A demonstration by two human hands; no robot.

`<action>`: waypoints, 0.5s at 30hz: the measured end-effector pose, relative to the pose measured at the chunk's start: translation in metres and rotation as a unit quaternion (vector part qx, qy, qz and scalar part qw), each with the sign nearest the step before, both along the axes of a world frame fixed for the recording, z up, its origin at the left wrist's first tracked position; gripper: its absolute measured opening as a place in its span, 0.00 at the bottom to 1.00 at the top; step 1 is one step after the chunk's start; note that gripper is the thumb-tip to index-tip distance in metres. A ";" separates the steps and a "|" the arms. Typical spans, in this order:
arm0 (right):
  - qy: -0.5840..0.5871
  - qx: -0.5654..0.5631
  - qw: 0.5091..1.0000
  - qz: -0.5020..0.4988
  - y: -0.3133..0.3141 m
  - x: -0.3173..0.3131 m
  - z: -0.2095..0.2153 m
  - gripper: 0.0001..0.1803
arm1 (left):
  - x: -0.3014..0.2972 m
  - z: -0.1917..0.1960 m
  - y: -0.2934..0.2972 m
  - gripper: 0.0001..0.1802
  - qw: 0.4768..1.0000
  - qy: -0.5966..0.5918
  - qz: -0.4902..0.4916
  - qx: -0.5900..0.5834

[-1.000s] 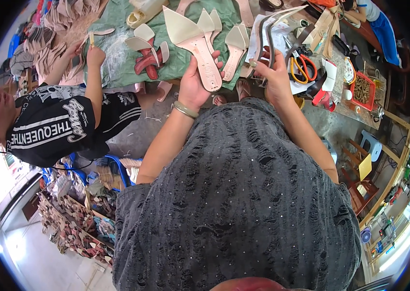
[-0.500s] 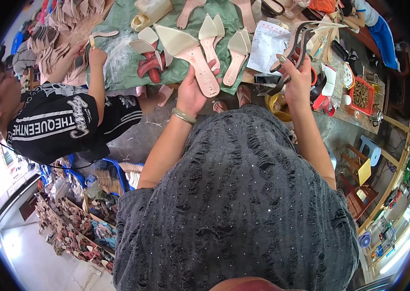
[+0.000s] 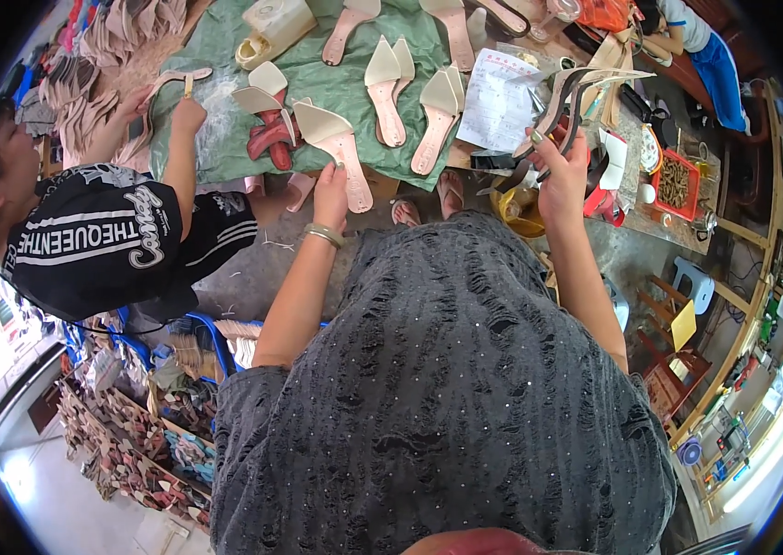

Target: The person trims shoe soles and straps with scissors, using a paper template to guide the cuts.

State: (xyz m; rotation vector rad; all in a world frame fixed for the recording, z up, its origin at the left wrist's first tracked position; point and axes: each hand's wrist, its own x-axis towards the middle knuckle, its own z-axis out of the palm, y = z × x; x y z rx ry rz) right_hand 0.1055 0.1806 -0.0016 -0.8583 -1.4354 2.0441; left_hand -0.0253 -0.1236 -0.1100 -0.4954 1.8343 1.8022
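Observation:
My left hand (image 3: 330, 198) is closed on the side of a half-made pointed mule (image 3: 347, 165), with a cream upper and a pink insole, at the near edge of the green-covered table. My right hand (image 3: 564, 174) is closed round long, curved shoe soles (image 3: 562, 104) with dark edges, raised over the table's right part. Several similar mules lie in front of me, among them a cream and pink pair (image 3: 384, 92) and another (image 3: 436, 116). Left of my mule, a cream upper (image 3: 268, 78) shows beside red shoe pieces (image 3: 271, 141).
A green cloth (image 3: 336, 85) covers the table. A white container (image 3: 276, 30) lies at the back, and a printed sheet (image 3: 495, 102) to the right. A red tray (image 3: 678, 185) stands farther right. On my left, a co-worker (image 3: 86, 236) holds a shoe sole (image 3: 179, 76).
My left hand has lowered the mule toward the table edge and its grip has shifted to the side. My right hand still holds the soles. The whole view has shifted slightly.

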 end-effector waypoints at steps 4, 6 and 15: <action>-0.002 -0.005 1.000 0.000 0.001 0.003 0.003 0.27 | -0.008 0.001 0.011 0.25 0.997 0.037 -0.046 -0.042; 0.001 -0.005 1.000 0.003 0.000 0.002 0.007 0.27 | -0.017 -0.021 0.007 0.25 0.995 0.070 -0.065 0.018; 0.008 0.027 0.998 -0.053 0.002 0.024 0.017 0.24 | -0.055 0.049 0.095 0.29 0.981 0.113 -0.124 0.097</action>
